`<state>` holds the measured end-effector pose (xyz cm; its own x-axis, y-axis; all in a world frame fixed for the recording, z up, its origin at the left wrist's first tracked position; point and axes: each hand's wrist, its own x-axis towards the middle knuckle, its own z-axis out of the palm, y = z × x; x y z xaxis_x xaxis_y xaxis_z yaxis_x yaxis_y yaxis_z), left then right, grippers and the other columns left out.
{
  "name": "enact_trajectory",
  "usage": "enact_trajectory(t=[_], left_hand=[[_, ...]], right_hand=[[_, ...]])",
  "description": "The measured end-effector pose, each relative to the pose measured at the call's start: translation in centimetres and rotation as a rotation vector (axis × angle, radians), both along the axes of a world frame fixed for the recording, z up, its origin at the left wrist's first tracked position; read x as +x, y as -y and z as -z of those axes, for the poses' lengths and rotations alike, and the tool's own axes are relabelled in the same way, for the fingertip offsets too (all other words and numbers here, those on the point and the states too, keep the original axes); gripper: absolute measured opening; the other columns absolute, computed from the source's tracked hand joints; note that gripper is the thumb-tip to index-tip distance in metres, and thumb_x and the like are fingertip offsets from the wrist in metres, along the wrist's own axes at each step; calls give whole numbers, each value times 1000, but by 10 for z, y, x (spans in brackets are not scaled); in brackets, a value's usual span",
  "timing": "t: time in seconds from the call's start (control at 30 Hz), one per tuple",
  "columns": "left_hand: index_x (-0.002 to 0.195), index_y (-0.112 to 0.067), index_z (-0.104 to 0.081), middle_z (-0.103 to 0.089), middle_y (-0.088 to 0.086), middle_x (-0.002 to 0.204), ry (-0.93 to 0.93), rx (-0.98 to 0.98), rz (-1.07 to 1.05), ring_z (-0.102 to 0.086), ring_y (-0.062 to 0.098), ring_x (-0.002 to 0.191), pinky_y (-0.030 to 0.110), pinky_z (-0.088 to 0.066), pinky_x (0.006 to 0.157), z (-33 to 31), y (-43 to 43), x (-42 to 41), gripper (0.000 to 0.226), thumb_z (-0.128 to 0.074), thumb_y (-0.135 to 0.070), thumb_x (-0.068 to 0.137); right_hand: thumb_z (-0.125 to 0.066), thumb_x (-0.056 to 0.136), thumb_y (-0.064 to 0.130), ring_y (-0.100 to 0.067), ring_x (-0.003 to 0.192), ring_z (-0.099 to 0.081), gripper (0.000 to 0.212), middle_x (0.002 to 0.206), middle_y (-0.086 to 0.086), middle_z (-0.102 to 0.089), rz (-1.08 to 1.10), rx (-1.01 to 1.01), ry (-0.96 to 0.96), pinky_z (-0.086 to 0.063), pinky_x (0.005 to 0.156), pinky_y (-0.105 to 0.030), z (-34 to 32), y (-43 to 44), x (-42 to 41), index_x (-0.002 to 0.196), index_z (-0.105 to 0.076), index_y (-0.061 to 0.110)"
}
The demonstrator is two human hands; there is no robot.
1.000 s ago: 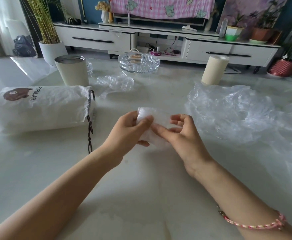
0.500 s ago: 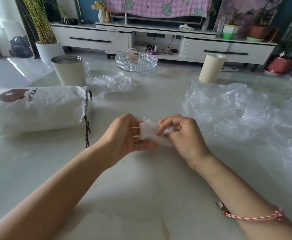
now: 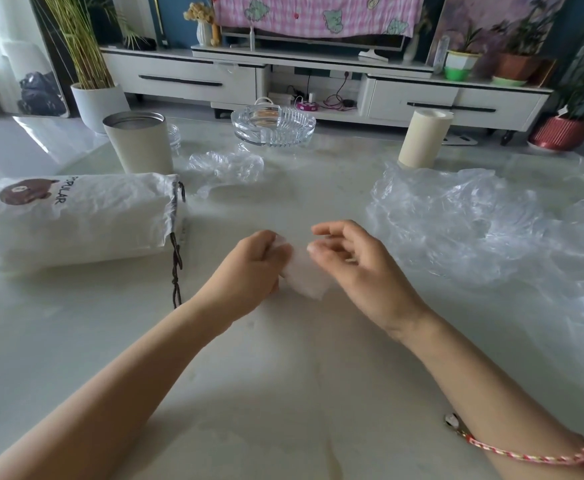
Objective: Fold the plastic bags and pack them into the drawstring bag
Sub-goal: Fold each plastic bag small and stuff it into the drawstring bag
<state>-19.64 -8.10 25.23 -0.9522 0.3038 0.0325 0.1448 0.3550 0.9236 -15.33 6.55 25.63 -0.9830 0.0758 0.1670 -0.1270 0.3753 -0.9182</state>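
A small folded plastic bag point(image 3: 303, 277) is held over the middle of the table. My left hand point(image 3: 249, 268) grips its left end with curled fingers. My right hand point(image 3: 356, 268) hovers just to the right of it, fingers loosely spread and holding nothing. The white drawstring bag point(image 3: 76, 220) with a brown bear print lies on its side at the left, its mouth and dark cord point(image 3: 176, 268) facing the hands. A heap of clear loose plastic bags point(image 3: 474, 223) lies at the right, and one more crumpled bag point(image 3: 228, 166) sits behind the middle.
A beige metal cup point(image 3: 138, 143) stands behind the drawstring bag. A glass ashtray point(image 3: 273, 126) and a cream cylinder point(image 3: 424, 138) stand at the table's far side. Beyond the pale marble table point(image 3: 283, 393) is a white TV cabinet with plant pots.
My right hand has let go of the folded bag and opened, drawing slightly to the right. My left hand keeps hold of the bag.
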Motion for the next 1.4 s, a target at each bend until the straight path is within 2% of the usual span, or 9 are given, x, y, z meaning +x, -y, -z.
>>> enact_trajectory(t=[0.17,0.27,0.4,0.5,0.63,0.73,0.9,1.1,1.4], left_hand=[[78,-14,-55,-49,-5,60,-143,-10,-14,-44,13,53,27,-36,55,1,-3,0,23,-43,-19,98],[85,-13,-59,-54,-4,66,-52,91,-35,-47,4,50,19,-37,47,-4,-3,2,23,-41,-18,99],[81,-11,-60,-52,0,54,355,252,16,-42,8,38,15,-31,35,-12,-3,7,27,-40,-17,99],[81,-9,-61,-44,-3,45,474,222,127,-33,10,35,16,-27,34,-15,0,11,29,-39,-17,99],[84,-12,-61,-60,0,64,-205,-21,-167,-53,15,51,20,-39,47,-8,8,0,16,-48,-9,93],[101,-10,-62,-62,12,102,-738,-317,-477,-54,28,98,29,-37,85,-9,26,-13,22,-50,-20,85],[146,-4,-23,-9,18,156,-476,-653,-632,6,28,145,44,11,113,-11,59,-33,70,-53,-35,90],[148,0,-4,7,24,155,-280,-798,-596,13,34,143,50,12,112,-5,68,-40,71,-44,-22,93],[131,-9,-53,-47,8,141,-616,-451,-418,-25,26,141,47,-3,116,-10,36,-24,51,-23,-31,96]], right_hand=[[-70,82,26,-22,78,-64,16,83,-6,-70,2,134,86,-51,76,-36,9,3,-1,86,-67,11],[-75,78,16,-20,75,-59,15,95,-17,-67,-116,3,128,-48,76,-29,2,5,4,84,-67,5],[-78,71,9,-2,87,-57,12,116,14,-56,-117,-109,79,-43,91,-25,-3,7,7,78,-70,16],[-72,75,1,-2,105,-61,15,119,11,-63,-157,-284,63,-44,95,-21,-4,7,8,70,-67,14],[-70,76,4,-10,79,-65,5,83,-7,-71,-35,-419,36,-47,81,-20,-3,2,4,76,-66,6],[-75,67,20,-12,77,-63,22,81,-6,-69,6,-414,45,-49,86,-26,-1,-4,0,83,-68,7],[-70,78,4,-18,88,-63,15,92,-9,-69,15,-378,77,-47,96,-38,2,-4,-2,92,-68,7],[-71,77,1,-13,78,-59,16,83,-4,-64,92,-209,-9,-50,77,-23,6,-3,-2,82,-62,13],[-81,67,5,0,69,-58,30,81,8,-60,126,-86,-256,-46,69,-11,7,-1,-5,79,-60,23]])
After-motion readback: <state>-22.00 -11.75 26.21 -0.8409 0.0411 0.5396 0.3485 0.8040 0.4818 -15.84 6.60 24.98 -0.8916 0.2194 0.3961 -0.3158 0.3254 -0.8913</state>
